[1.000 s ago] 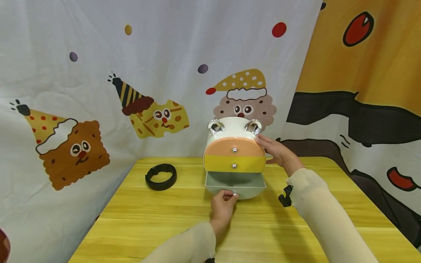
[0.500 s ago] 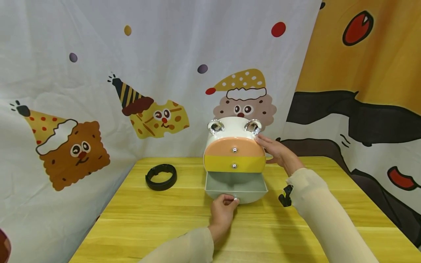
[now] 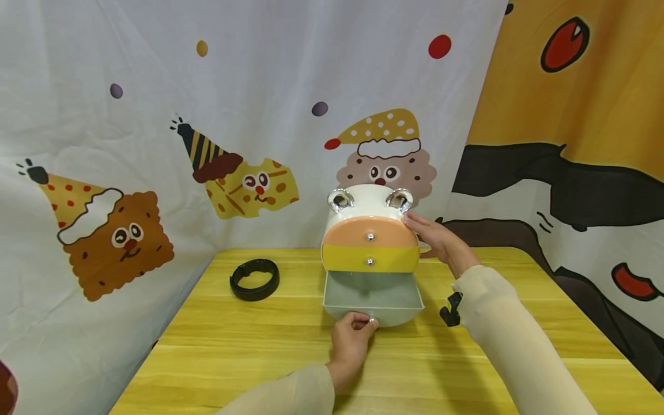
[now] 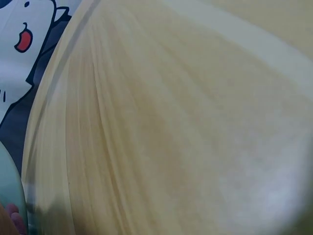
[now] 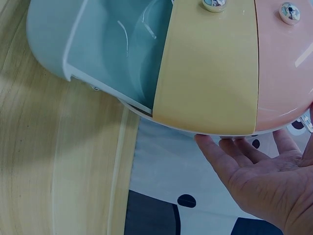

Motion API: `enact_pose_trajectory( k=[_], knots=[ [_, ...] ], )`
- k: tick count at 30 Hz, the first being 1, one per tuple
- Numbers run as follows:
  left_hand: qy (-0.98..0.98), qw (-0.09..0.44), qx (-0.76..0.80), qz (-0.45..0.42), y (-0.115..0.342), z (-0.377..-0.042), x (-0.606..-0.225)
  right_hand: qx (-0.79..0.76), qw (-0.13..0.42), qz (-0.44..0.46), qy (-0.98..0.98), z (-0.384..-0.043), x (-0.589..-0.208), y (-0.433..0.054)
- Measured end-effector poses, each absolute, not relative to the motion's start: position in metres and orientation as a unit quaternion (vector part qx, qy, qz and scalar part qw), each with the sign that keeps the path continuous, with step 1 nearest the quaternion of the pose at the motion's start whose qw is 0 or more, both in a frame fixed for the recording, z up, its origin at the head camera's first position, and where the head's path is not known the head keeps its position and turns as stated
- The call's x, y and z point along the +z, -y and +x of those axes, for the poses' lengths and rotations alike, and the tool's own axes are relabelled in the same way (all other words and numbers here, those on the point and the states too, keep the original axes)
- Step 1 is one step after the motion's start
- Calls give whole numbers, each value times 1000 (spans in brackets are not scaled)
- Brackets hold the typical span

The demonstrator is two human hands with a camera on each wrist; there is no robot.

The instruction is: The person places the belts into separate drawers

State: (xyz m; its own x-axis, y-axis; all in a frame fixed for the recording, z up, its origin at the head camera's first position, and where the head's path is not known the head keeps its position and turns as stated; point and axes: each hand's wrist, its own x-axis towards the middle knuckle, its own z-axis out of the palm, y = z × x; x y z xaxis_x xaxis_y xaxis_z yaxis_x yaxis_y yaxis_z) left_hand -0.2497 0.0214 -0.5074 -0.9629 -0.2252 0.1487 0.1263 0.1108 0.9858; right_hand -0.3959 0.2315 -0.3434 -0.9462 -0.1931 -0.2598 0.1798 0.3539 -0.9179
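A small rounded drawer cabinet (image 3: pixel 368 200) with a white shell and two silver ring-shaped ears stands on the wooden table. Its grey-green bottom drawer (image 3: pixel 399 318) is pulled well out, and its visible inside holds nothing. My left hand (image 3: pixel 349 344) pinches the drawer's silver knob (image 3: pixel 372 319) between thumb and fingers. Above it, the yellow drawer (image 3: pixel 342 259) and orange drawer (image 3: pixel 347 233) are closed. With fingers extended, my right hand (image 3: pixel 440 239) rests against the cabinet's right side; the right wrist view shows its fingertips touching the shell's edge. Only a few left fingertips (image 4: pixel 17 218) show in the left wrist view.
A black ring-shaped band (image 3: pixel 254 280) lies on the table (image 3: pixel 249 340) left of the cabinet. Behind the table hangs a cartoon-printed curtain (image 3: pixel 270 69). A small black device (image 3: pixel 450 309) is on the right sleeve's underside.
The bottom drawer has slid further out toward me, with my left hand moving along on its knob. My right hand has stayed in place against the cabinet.
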Motion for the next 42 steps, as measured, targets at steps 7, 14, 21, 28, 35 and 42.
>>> enact_pose_trajectory(
  k=[7,14,21,28,35,42],
  knots=[
    [731,133,-669,30,-21,-246,-508,-569,163,-4,-806,-396,-343,-232],
    [729,135,-671,19,-20,-244,-508,-570,164,-5,-805,-396,-344,-232],
    [738,134,-661,21,-19,-243,-508,-573,164,-3,-803,-396,-344,-232],
    [740,134,-659,22,-15,-242,-509,-573,164,-4,-803,-395,-343,-232],
    [732,120,-670,8,-4,-245,-508,-570,163,-9,-805,-395,-344,-232],
    [746,128,-653,3,15,-246,-495,-568,161,-9,-807,-394,-344,-232]
  ],
)
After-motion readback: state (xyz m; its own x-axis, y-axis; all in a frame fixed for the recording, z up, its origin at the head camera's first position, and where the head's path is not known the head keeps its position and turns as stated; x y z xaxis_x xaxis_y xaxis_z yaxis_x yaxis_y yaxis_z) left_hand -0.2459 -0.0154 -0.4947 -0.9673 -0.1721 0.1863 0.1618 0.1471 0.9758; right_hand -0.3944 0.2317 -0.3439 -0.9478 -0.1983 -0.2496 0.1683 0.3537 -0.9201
